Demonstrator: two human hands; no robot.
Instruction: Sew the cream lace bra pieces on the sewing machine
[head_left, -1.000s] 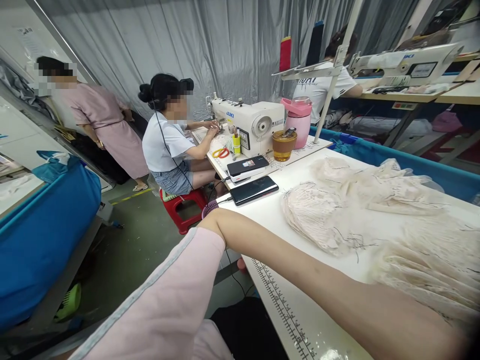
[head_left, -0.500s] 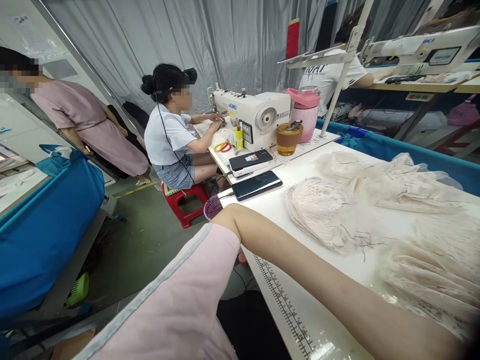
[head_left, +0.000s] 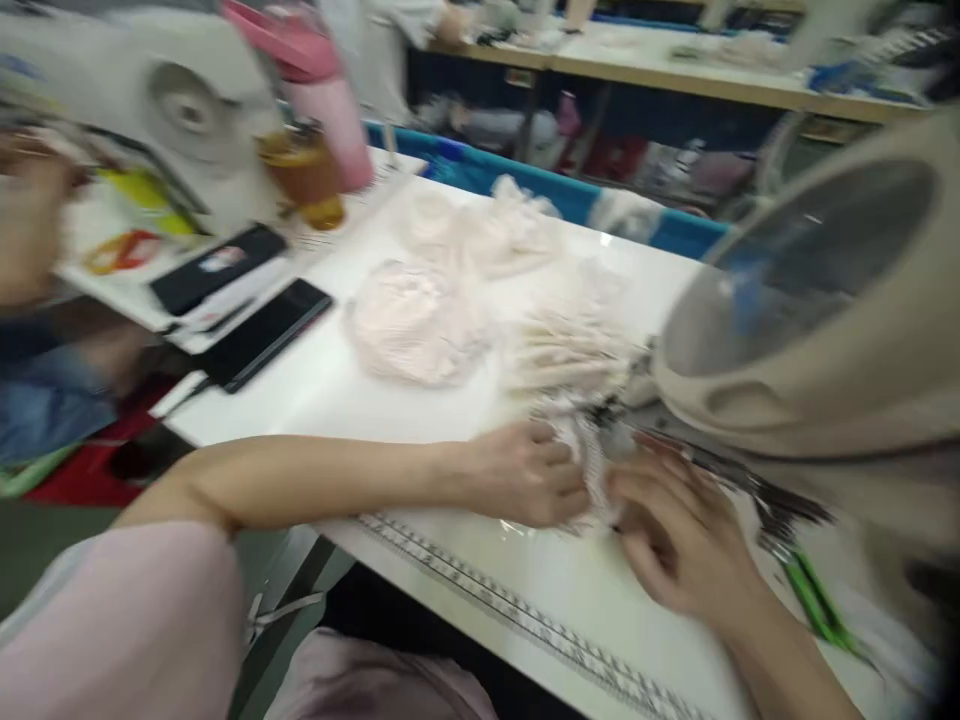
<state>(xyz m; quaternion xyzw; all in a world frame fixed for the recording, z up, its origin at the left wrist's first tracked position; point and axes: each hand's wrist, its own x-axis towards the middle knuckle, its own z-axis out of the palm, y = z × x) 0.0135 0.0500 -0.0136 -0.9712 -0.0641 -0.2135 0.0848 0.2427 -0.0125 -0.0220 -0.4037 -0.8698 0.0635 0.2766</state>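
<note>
My left hand [head_left: 529,475] is closed in a fist on a strip of whitish lace fabric [head_left: 589,455] near the table's front edge. Close on its right, my right hand [head_left: 679,530] has its fingers curled at the other edge of this fabric, thumb bent below. Motion blur hides the exact grip. The fabric lies just in front of the sewing machine [head_left: 810,330], partly under its needle end. Behind my left hand a gathered cream fabric piece [head_left: 566,350] rests on the table, with a rounded pleated piece [head_left: 416,320] to its left.
Green-handled snips [head_left: 817,600] lie right of my right hand. A ruler strip [head_left: 510,605] runs along the front edge. To the left are a phone [head_left: 262,335], a cup of amber drink [head_left: 304,175], a pink bottle [head_left: 326,100] and a co-worker's hand [head_left: 34,215].
My view has swung right and down. Both my hands, the lace fabric and the near sewing machine are now in sight; before, only my left arm showed.
</note>
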